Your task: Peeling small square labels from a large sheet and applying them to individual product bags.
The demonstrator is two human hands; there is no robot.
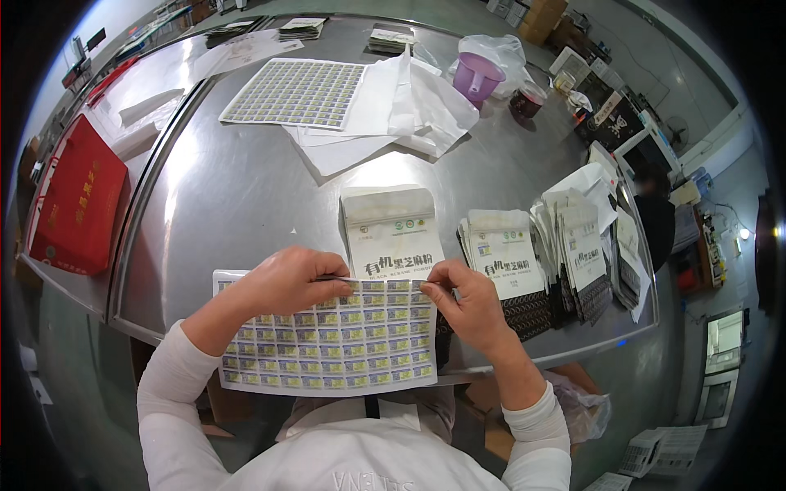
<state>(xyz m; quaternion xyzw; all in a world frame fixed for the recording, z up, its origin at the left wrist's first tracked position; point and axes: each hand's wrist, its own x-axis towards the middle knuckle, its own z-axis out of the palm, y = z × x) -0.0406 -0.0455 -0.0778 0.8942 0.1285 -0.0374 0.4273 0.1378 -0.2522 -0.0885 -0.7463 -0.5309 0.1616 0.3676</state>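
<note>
A sheet of small printed stickers (331,350) hangs over the near table edge, its rows running left to right. My left hand (301,279) pinches its upper edge near the middle between thumb and fingers. At the sheet's upper right corner, my right hand (463,301) grips between thumb and forefinger. Just beyond the sheet lies a white and black sesame powder pouch (393,233), its lower part hidden by the sheet. To the right of my right hand, similar pouches (503,251) lie in an overlapping pile.
The steel table (245,202) bears another sticker sheet (301,92) and white backing papers (393,98) farther off. A purple plastic jug (478,77) and a jar (528,100) stand back right. More pouches (577,245) fan out rightward. A red gift bag (80,196) stands left. A person (654,215) is beyond the right edge.
</note>
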